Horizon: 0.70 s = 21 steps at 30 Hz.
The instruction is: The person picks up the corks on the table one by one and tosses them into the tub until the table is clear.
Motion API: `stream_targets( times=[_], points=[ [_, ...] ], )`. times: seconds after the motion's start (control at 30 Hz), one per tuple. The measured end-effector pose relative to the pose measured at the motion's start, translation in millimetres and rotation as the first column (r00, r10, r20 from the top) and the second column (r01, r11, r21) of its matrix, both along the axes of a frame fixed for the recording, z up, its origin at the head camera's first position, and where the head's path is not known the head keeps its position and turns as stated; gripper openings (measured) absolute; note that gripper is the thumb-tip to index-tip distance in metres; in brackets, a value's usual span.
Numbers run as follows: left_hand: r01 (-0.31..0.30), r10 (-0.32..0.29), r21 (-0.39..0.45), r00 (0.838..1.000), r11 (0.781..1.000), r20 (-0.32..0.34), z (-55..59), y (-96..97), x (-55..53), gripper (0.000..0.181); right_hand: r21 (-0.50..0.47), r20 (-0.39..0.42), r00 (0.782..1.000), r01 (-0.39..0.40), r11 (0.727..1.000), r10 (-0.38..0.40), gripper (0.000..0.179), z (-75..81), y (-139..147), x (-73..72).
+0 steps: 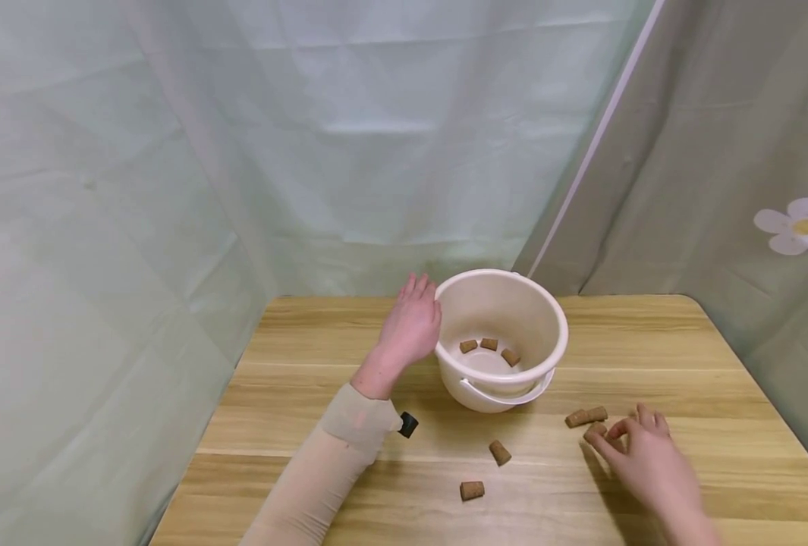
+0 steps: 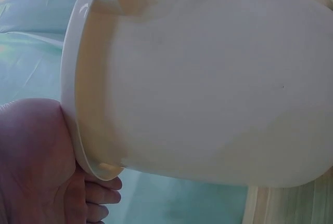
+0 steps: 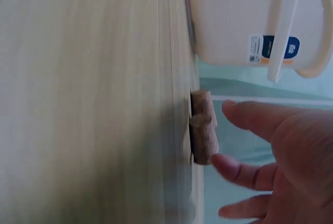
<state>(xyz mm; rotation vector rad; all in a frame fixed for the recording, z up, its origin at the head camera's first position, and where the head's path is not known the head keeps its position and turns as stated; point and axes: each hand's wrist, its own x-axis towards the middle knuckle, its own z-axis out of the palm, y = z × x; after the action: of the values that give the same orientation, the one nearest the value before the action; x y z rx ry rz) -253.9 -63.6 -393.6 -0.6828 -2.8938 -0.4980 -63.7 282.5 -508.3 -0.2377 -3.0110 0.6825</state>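
A white bucket (image 1: pixel 499 390) stands upright on the table, with three corks (image 1: pixel 488 344) on its floor. My left hand (image 1: pixel 412 322) rests against the left side of the bucket's rim; in the left wrist view the palm (image 2: pixel 34 151) touches the rim. Over the table to the right, my right hand (image 1: pixel 652 459) reaches toward a cork (image 1: pixel 595 431). In the right wrist view, thumb and index finger are spread beside the corks (image 3: pixel 203 128), without gripping them. Just behind lie more corks (image 1: pixel 586 416), end to end.
Two loose corks, one nearer the bucket (image 1: pixel 500 453) and one toward the front (image 1: pixel 472 491), lie on the wooden table (image 1: pixel 294 425). The bucket's handle (image 1: pixel 506 397) hangs down in front. Pale curtains (image 1: pixel 376 152) enclose the back and sides.
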Motion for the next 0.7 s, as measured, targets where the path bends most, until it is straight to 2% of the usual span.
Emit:
stream_targets(
  times=[0.13, 0.3, 0.7],
  points=[
    [0.004, -0.004, -0.010, 1.000, 1.000, -0.006, 1.1, 0.3, -0.4, 0.051, 0.030, 0.074, 0.997, 0.012, 0.999, -0.014, 0.062, 0.3, -4, -2.8],
    [0.007, -0.007, -0.021, 1.000, 1.000, -0.007, 1.1, 0.5, -1.2, 0.050, 0.077, 0.096, 0.995, 0.014, 0.997, -0.022, 0.069, 1.4, -9, -5.9],
    [0.011, -0.011, -0.013, 1.000, 1.000, -0.001, -0.2, 2.9, -1.4, 0.051, 0.114, 0.095, 0.995, 0.012, 0.993, -0.022, 0.045, 4.5, -12, -8.6]
  ],
)
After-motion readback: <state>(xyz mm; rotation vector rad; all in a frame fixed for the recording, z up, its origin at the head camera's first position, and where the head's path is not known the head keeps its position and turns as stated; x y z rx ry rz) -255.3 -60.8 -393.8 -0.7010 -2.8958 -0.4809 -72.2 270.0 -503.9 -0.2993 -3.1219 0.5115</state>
